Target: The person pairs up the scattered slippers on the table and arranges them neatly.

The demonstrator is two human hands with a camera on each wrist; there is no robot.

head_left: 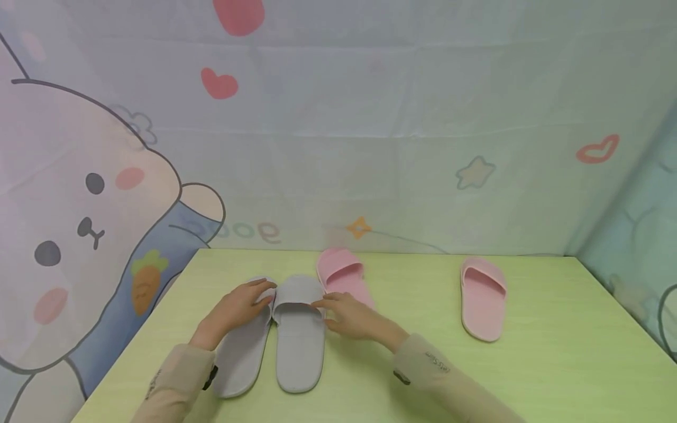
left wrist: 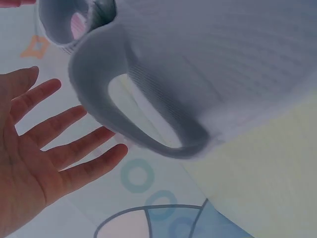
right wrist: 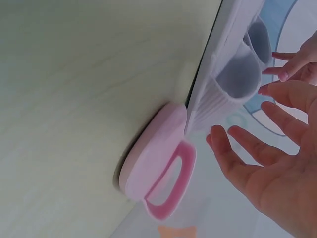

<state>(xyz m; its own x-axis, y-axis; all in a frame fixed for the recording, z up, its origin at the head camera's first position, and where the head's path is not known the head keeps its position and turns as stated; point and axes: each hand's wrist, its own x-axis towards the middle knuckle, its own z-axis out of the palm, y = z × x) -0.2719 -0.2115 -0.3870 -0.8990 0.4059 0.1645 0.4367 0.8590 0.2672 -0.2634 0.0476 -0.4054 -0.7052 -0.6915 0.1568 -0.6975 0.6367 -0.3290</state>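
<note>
Two grey slippers lie side by side on the table, toes pointing away: a left one point(head_left: 243, 355) angled outward and a right one point(head_left: 300, 355) nearly straight. Over the left slipper's strap is my left hand point(head_left: 238, 308); its fingers spread with nothing between them in the left wrist view. My right hand point(head_left: 353, 316) is at the right slipper's outer strap edge, fingertips right at it in the head view. In the right wrist view its fingers are loosely bent and hold nothing. A pink slipper point(head_left: 339, 265) lies just behind, partly hidden by the right hand.
A second pink slipper point(head_left: 482, 314) lies apart toward the right of the yellow-green table point(head_left: 418, 294). A printed cloth point(head_left: 338, 176) with a cartoon animal and hearts hangs behind the table's back edge. A thin dark cable point(head_left: 662, 323) curves at the far right.
</note>
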